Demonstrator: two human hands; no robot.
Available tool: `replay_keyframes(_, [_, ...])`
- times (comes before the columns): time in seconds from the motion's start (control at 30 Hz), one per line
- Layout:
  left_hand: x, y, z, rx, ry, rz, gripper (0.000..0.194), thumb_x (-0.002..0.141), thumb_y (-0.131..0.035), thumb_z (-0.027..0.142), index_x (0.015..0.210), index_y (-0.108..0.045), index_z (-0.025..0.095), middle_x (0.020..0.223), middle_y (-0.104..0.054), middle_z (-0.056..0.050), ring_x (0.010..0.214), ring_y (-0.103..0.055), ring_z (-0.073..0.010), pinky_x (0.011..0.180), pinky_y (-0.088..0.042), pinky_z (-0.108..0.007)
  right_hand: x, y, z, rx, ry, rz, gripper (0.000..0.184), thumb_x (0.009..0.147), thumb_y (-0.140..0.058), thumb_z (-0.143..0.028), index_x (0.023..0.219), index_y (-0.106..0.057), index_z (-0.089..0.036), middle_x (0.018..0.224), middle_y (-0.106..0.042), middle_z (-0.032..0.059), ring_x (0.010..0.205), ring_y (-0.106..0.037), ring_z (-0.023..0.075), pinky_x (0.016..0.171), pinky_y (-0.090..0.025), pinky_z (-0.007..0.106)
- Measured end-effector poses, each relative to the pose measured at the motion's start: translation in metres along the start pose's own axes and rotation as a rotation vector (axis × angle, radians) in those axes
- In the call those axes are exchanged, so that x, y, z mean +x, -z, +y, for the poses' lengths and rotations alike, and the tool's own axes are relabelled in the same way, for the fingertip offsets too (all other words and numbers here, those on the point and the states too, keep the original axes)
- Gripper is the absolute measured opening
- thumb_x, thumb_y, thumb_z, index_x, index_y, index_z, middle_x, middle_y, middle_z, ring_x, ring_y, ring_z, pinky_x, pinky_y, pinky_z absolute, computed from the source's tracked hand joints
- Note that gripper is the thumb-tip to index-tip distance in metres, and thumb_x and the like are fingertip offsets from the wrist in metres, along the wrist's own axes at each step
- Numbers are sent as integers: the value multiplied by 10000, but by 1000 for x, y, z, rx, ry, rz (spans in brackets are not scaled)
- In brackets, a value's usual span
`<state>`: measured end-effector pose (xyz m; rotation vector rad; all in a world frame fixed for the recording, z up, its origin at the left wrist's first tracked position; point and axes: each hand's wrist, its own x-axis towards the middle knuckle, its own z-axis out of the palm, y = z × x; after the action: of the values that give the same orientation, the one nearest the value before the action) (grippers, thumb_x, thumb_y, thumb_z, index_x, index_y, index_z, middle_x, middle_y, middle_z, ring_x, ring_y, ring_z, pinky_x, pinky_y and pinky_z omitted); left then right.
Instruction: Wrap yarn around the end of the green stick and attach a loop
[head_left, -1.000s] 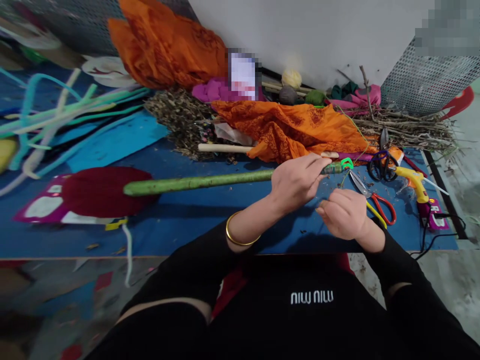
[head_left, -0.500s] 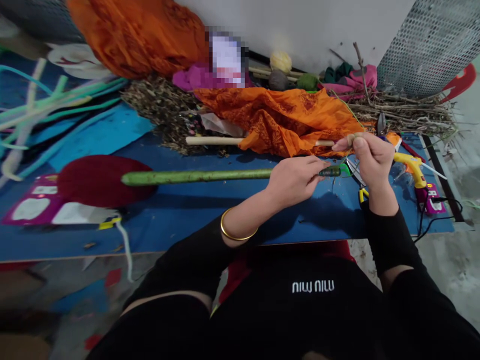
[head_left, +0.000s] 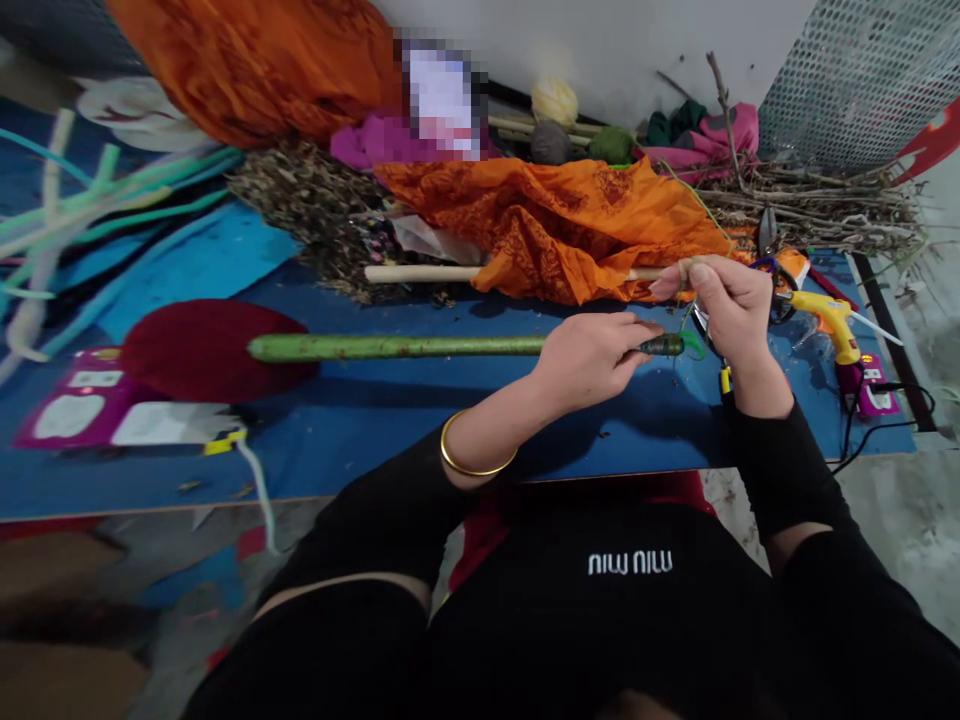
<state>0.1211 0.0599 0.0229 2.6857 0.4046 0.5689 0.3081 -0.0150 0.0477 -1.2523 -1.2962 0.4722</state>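
My left hand (head_left: pixel 589 358) is closed round a long green stick (head_left: pixel 405 347), held level above the table. At the stick's left end is a dark red oval piece (head_left: pixel 202 345). Its right end, dark and wrapped, pokes out past my fingers, with a bright green curl (head_left: pixel 694 346) at the tip. Just above that end, my right hand (head_left: pixel 731 300) pinches thin green yarn (head_left: pixel 703 205), which runs up towards the green yarn ball (head_left: pixel 611 145). Behind my right hand lies a yellow-handled tool (head_left: pixel 725 380), partly hidden.
A blue table (head_left: pixel 450 440) carries everything. Orange cloth (head_left: pixel 555 235) lies over a pale wooden rod (head_left: pixel 420 274). On the right are a yellow glue gun (head_left: pixel 829 315), a purple power strip (head_left: pixel 874 390) with cords and a heap of twigs (head_left: pixel 832 205). Colourful tubes (head_left: pixel 112 215) are piled at left.
My right hand has shifted slightly left, still pinching the yarn. My left hand keeps its hold on the green stick. The whole view has moved a little.
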Motion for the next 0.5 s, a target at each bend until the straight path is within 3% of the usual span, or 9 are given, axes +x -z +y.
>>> replay_keyframes(0.13, [-7, -2, 2, 23, -68, 102, 329, 941, -652, 201, 1248, -770, 211, 1114, -821, -56, 940, -788, -210, 747, -599, -276, 5, 1, 13, 65, -97, 6, 529, 882, -675, -705, 835, -794, -192, 776, -763, 17, 727, -744, 141, 737, -643, 281])
replay_keyframes(0.3, [-16, -4, 4, 124, -129, 254, 297, 1007, -591, 222, 1253, -755, 195, 1102, -825, -72, 936, -780, -187, 770, -597, -264, 4, -3, 32, 261, -315, -152, 490, 842, -761, -645, 834, -793, -157, 791, -774, 45, 703, -734, 128, 724, -618, 251])
replay_keyframes(0.4, [-17, -2, 5, 198, -135, 341, 292, 1026, -567, 237, 1250, -751, 196, 1110, -827, -66, 908, -775, -179, 776, -591, -262, 2, -5, 39, 330, -397, -159, 451, 817, -802, -603, 815, -788, -153, 779, -764, 35, 721, -723, 113, 723, -596, 223])
replay_keyframes(0.5, [-15, 1, 7, 225, -137, 387, 311, 1033, -555, 238, 1289, -720, 175, 1107, -826, -65, 895, -771, -174, 777, -580, -254, 1, -4, 42, 405, -493, -160, 446, 764, -845, -585, 779, -763, -147, 711, -727, 13, 612, -661, 83, 571, -520, 182])
